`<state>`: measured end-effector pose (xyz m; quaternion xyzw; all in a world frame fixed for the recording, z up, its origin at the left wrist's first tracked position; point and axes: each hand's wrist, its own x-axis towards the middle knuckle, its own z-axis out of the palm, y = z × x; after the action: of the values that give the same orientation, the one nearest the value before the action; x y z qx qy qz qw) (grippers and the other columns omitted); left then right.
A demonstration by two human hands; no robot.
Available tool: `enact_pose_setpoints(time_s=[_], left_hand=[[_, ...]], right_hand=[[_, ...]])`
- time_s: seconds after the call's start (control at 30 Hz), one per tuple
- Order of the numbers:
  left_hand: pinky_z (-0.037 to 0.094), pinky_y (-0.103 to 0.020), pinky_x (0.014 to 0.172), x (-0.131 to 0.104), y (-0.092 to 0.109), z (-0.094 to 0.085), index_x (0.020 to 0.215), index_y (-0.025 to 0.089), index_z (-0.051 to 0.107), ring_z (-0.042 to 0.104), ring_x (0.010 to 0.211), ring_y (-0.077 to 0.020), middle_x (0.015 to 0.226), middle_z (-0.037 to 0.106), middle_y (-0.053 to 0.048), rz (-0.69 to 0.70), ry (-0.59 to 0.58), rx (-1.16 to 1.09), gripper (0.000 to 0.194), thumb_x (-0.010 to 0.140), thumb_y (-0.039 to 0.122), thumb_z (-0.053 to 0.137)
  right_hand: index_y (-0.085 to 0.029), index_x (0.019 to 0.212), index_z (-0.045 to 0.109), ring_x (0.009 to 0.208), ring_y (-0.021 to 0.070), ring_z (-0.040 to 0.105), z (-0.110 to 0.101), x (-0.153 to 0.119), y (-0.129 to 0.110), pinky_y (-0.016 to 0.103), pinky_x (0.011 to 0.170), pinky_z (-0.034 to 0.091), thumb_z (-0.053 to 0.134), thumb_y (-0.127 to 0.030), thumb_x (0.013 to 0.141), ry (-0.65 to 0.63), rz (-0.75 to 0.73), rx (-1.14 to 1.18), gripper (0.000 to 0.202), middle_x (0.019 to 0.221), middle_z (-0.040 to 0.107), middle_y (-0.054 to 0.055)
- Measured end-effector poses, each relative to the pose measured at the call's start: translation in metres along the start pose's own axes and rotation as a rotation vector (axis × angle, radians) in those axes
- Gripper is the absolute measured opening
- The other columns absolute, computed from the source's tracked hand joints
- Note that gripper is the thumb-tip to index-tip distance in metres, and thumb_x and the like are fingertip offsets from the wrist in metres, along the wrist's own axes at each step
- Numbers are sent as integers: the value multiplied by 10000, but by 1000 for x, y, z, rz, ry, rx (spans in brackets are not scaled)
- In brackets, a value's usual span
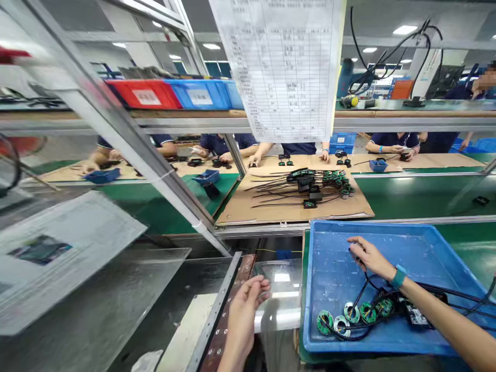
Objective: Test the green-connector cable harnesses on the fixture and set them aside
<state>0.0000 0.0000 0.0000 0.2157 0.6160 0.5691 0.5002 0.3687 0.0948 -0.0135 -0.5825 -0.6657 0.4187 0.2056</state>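
Green belts (406,199) are running across the long work line from side to side. On the belt, a big brown cardboard sheet (271,209) is lying flat, carrying a bunch of black wires and green round parts (333,181). Other people in dark blue shirts (395,139) are sitting on the far side of the line, with their hands resting on the brown table. A big white paper chart (282,67) is hanging down from the shelf above, and red and blue bins (174,93) are sitting on that shelf.

Close to the person, a blue tray (337,258) is sitting on the right. Its long side is running left to right. Inside it, near the front edge, a bundle of black wires with green and silver rings (351,315) is lying. The rings are lying flat in a row, and the wires are stretching away to the right, toward a small black box (416,315).

The right hand (368,256) is reaching into the tray from the right, wearing a teal band on the wrist. Its fingers are curling around a small dark piece at the end of a wire, pinching it lightly.

The left hand (244,305) is hovering over a shiny clear sheet (279,284) beside the tray. Its fingers are loosely open and are holding nothing.
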Motion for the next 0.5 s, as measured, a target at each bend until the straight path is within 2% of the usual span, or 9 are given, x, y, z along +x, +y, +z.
enact_pose_setpoints(time_s=[0.07,0.17,0.27,0.37,0.43,0.5], left_hand=[[563,-278,742,-10,-3,13,1022,116,651,670,831,-176,891,739,-72,4,-48,-14,775,509,649,881],[556,-269,725,-27,-8,28,975,124,663,660,809,-162,865,730,-55,11,-109,-33,713,529,637,878],[551,-264,741,-44,-16,29,974,132,667,658,829,-161,879,726,-47,2,-141,-42,680,554,625,872],[544,-260,769,-57,-25,18,1001,136,660,656,858,-166,904,726,-49,-33,-113,-15,691,564,631,863],[539,-264,781,-63,-32,10,1011,140,654,651,872,-172,923,724,-55,-43,-91,25,693,584,653,840],[534,-282,804,-69,-39,10,1026,147,650,647,889,-181,953,723,-65,-5,-102,100,664,647,676,784]], right_hand=[[-130,1265,523,683,162,630,9,13,-13,232,564,440,463,-503,956,45,81,-229,488,857,671,52],[-103,1107,611,835,232,655,30,29,-30,261,658,442,668,-417,841,50,114,-441,415,926,697,115],[-115,1055,655,892,270,653,49,33,-41,291,734,448,757,-369,786,-45,63,-532,383,960,699,131],[-156,1168,650,1055,281,608,48,16,-47,326,879,446,737,-401,846,-93,-29,-594,414,1152,654,148],[-175,1254,612,1152,268,550,39,-7,-49,343,960,419,614,-402,952,-62,-164,-635,378,1253,604,150],[-176,1208,636,1115,245,557,32,-33,-48,333,954,417,514,-393,1009,-100,-317,-675,318,1180,638,132]])
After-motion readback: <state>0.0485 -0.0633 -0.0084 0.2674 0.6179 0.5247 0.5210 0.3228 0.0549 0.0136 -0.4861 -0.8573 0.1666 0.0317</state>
